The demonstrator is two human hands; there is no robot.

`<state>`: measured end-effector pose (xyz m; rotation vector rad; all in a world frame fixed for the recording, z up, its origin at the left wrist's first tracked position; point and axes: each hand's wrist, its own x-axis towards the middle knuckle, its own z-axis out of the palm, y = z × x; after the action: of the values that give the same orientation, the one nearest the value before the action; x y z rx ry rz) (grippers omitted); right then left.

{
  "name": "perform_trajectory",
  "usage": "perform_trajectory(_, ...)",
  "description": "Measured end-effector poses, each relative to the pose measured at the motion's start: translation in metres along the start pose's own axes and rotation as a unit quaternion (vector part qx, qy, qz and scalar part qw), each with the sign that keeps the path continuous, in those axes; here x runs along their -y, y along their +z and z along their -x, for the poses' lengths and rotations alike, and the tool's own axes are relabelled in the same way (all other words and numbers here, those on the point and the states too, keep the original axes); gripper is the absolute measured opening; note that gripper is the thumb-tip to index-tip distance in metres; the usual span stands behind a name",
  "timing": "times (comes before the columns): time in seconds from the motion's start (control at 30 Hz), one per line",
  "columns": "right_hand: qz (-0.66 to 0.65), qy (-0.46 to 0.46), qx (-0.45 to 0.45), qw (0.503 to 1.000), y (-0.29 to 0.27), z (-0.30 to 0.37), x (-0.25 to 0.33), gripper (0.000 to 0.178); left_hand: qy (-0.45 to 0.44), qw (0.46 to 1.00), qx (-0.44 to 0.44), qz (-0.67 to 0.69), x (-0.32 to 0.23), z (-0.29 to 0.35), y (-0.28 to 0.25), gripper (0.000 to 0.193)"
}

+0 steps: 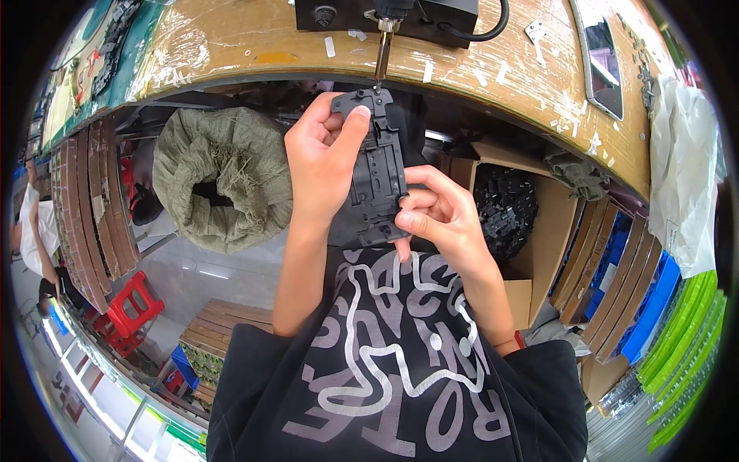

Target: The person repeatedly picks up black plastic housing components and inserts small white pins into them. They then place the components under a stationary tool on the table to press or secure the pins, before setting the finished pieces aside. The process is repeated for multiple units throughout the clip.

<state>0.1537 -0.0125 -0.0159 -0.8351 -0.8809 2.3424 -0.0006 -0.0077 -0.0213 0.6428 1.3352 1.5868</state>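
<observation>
A black moulded plastic housing (376, 175) with slots and small bosses is held upright in front of my chest. My left hand (327, 150) grips its upper left side, thumb laid across the top corner. My right hand (443, 214) pinches the lower right edge between thumb and fingers. Right above the housing's top end hangs the bit of a powered screwdriver (383, 46). Its tip meets, or nearly meets, a small hole at that end; whether it touches I cannot tell.
A black box (454, 19) with a cable stands behind the screwdriver on the film-covered workbench (254, 46). A phone-like device (600, 61) lies at right. Below are a cardboard box (550, 231) of black parts, an olive woven sack (181, 177) and a red stool (132, 308).
</observation>
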Motion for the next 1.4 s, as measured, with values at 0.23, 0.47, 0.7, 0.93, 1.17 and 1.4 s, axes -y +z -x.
perform_trajectory(0.23, 0.003, -0.018, 0.009, 1.000, -0.004, -0.008, -0.003, 0.034, 0.001, 1.000, -0.012, -0.026, 0.002, -0.006, -0.002, 0.011)
perform_trajectory(0.47, 0.000, -0.018, 0.005, 1.000, 0.002, -0.002, 0.004, 0.034, -0.008, 0.999, -0.012, -0.036, -0.004, -0.005, 0.001, 0.011)
perform_trajectory(0.7, 0.004, -0.004, -0.003, 1.000, 0.007, 0.001, 0.013, 0.034, -0.031, 0.999, -0.012, -0.015, -0.005, -0.005, 0.002, 0.012)
perform_trajectory(0.93, 0.005, -0.011, -0.008, 1.000, 0.007, -0.002, 0.013, 0.032, -0.026, 1.000, -0.008, -0.015, -0.007, -0.009, 0.002, 0.012)
perform_trajectory(1.17, 0.087, 0.008, -0.063, 0.994, -0.025, -0.009, -0.011, 0.031, 0.031, 0.985, 0.035, -0.166, 0.021, -0.011, -0.010, 0.017)
perform_trajectory(1.4, 0.090, -0.020, -0.487, 0.869, -0.230, 0.034, -0.107, 0.041, 0.107, 0.964, -0.114, -0.217, -0.033, -0.026, -0.032, 0.015)
